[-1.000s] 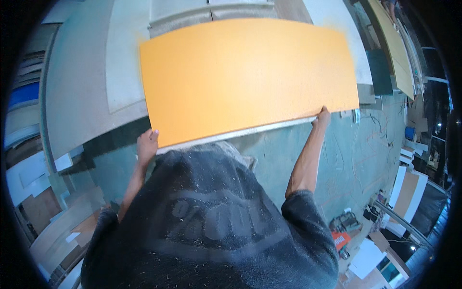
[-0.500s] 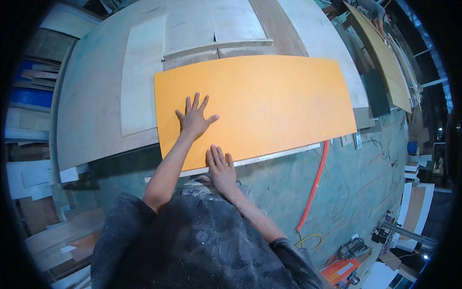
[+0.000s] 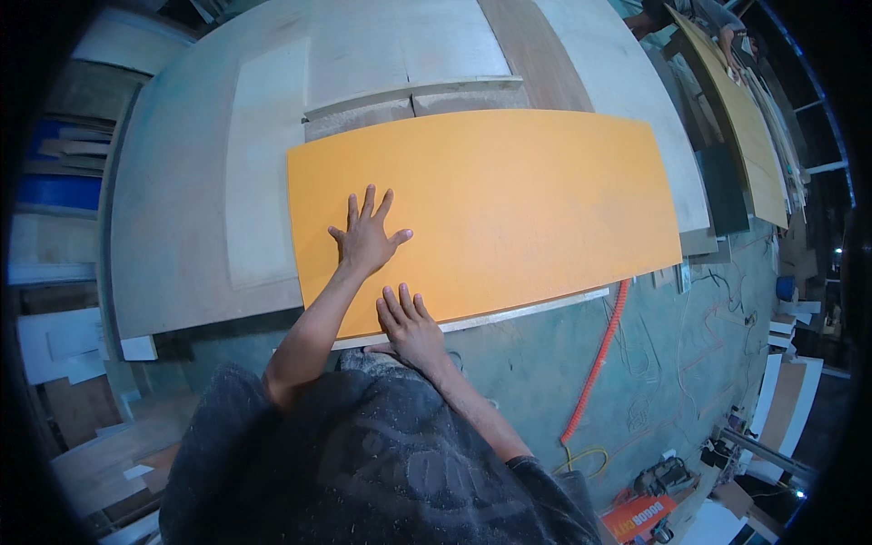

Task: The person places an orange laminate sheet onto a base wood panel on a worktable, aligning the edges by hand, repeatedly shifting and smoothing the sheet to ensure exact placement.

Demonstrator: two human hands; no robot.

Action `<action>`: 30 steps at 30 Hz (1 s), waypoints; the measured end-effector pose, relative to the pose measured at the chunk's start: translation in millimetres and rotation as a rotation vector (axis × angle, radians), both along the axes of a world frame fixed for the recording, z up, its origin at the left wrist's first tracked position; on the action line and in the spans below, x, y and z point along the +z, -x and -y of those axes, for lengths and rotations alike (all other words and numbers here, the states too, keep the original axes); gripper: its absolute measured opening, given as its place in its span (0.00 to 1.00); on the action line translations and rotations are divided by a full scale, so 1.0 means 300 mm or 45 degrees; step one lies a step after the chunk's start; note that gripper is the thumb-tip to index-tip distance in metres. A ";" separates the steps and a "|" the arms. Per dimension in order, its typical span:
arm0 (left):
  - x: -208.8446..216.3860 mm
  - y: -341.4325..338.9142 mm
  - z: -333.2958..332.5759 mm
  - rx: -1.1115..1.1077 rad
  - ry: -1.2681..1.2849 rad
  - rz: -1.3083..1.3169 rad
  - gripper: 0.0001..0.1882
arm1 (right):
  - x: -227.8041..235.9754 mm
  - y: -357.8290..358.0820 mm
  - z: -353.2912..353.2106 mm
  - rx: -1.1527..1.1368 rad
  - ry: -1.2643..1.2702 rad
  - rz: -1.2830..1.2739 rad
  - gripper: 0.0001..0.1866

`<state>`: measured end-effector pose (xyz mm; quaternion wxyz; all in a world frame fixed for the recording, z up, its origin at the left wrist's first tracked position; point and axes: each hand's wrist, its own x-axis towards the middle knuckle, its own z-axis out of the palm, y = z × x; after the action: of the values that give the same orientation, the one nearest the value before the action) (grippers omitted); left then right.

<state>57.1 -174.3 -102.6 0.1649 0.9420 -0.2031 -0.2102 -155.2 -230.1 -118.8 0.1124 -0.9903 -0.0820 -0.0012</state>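
A long orange board (image 3: 518, 200) lies across the near side of a large, pale work table (image 3: 182, 209). My left hand (image 3: 365, 238) rests flat on the board's left part with its fingers spread wide. Closer to me, my right hand (image 3: 411, 329) lies over the board's near edge, fingers stretched out on the orange face and the thumb lower, by the edge. A pale wooden strip (image 3: 527, 312) shows beneath that near edge. Neither hand grips anything that I can see.
A red coiled hose (image 3: 599, 363) hangs from under the board to the floor on the right. Cables, a power tool (image 3: 665, 477) and an orange-red box (image 3: 639, 518) lie beyond. Board offcuts (image 3: 64, 345) are stacked at left. At the far right, a person bends over a tan panel (image 3: 736, 118).
My right hand has slid slightly left, its fingers reaching a little further over the board's near edge. My left hand stays spread on the board. The view has shifted slightly.
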 end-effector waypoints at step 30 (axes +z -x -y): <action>-0.075 -1.230 0.307 -0.037 -0.078 0.196 0.50 | -0.029 -1.212 0.258 -0.048 0.090 0.040 0.63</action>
<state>426.0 -266.4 -125.1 0.1168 0.9570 -0.2222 -0.1454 208.4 -307.6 -127.5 0.0761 -0.9948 -0.0650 -0.0159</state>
